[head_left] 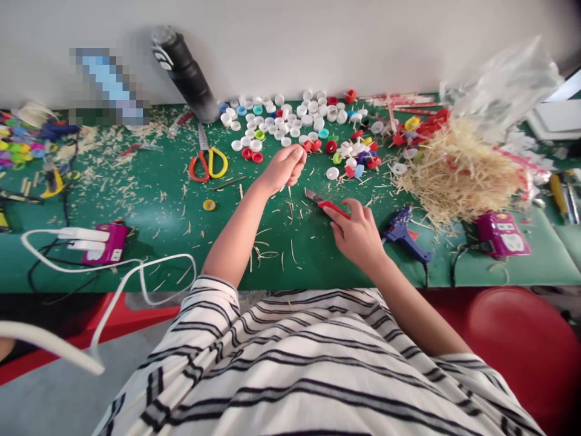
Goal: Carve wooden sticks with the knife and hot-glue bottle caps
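Note:
My left hand (285,168) is closed in a fist with the thumb on top, over the middle of the green table. A thin wooden stick (289,191) pokes out below its fingers; the rest of what it holds is hidden. My right hand (358,233) grips a red-handled utility knife (333,208), its blade out and pointing left toward the left hand. Just beyond the left hand lie red bottle caps (311,145) and many white bottle caps (272,125). Caps with sticks in them (356,154) are heaped to the right.
Scissors (207,163) and a black bottle (186,75) stand left of the caps. A blue glue gun (406,235), wood shavings (463,172) and a purple power block (503,234) are at right. Another purple block (105,242) with white cables lies left.

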A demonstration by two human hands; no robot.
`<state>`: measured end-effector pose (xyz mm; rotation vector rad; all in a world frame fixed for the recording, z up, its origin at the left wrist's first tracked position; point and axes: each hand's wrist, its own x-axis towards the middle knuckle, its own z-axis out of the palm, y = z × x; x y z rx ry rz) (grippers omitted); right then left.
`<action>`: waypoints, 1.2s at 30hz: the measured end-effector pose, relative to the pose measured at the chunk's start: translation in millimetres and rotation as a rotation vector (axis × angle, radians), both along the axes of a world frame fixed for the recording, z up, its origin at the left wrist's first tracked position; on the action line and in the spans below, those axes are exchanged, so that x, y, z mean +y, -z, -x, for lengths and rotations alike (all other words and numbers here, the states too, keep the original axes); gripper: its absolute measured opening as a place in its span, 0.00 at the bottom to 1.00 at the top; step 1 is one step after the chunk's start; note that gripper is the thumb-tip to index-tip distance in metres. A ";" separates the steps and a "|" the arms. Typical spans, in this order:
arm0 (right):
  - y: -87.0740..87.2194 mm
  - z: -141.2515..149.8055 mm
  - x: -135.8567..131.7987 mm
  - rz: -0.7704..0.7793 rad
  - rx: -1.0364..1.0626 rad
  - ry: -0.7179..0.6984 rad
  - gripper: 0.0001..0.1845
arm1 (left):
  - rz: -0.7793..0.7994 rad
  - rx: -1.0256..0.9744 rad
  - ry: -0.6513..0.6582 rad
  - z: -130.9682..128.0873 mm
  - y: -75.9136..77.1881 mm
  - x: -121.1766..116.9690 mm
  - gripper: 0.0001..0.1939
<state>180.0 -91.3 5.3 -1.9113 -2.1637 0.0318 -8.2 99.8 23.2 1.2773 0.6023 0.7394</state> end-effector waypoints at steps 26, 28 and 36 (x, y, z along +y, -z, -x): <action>-4.8 72.7 -68.7 0.781 0.390 -0.964 0.22 | -0.094 0.062 -0.010 -4.7 2.7 -1.6 0.15; -7.8 74.9 -67.2 0.805 0.352 -0.954 0.20 | -0.076 0.082 -0.002 -4.5 -3.1 -2.7 0.15; -21.5 50.0 -62.4 0.691 0.475 -0.897 0.16 | -0.054 -0.104 -0.177 22.2 -68.6 -15.0 0.18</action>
